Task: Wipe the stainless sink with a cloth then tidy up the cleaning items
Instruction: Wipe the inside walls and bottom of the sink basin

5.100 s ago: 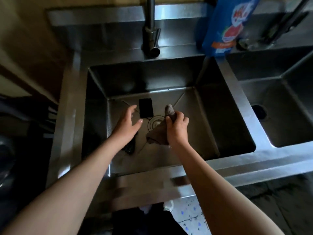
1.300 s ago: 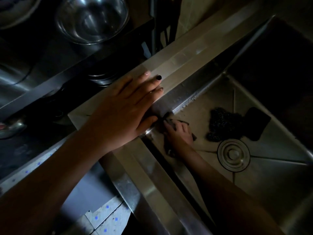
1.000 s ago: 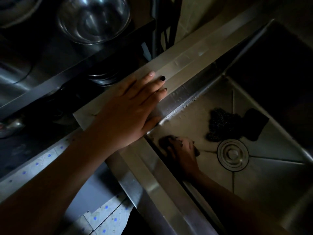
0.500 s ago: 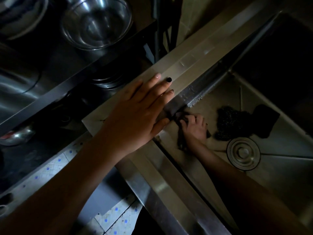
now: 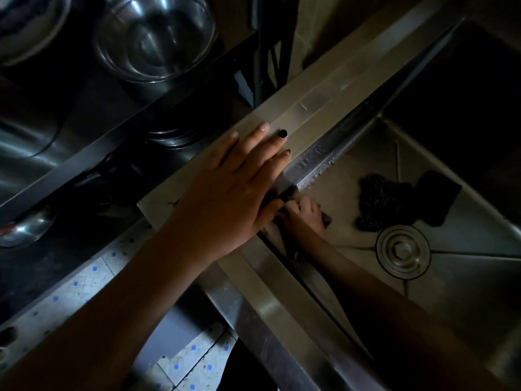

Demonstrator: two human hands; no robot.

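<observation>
**Inspector:** Cloth status?

**Operator:** The dark, limp wiping cloth (image 5: 326,219) sits against the stainless steel sink's (image 5: 318,162) left wall. My right hand (image 5: 306,214) has its fingers curled round it; my left hand (image 5: 234,190) lies flat, fingers straight. It looks soft and light, so I'd grip it bunched.

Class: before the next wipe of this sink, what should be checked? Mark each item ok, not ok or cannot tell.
1. Cloth held in right hand: ok.
2. Bracing left hand flat on rim: ok.
3. Sink floor free of items: not ok; scourer and sponge lie beside the drain.
4. Drain uncovered: ok.
5. Near wall dry: not ok; droplets show.
6. Cloth clean: cannot tell, too dark.
</observation>
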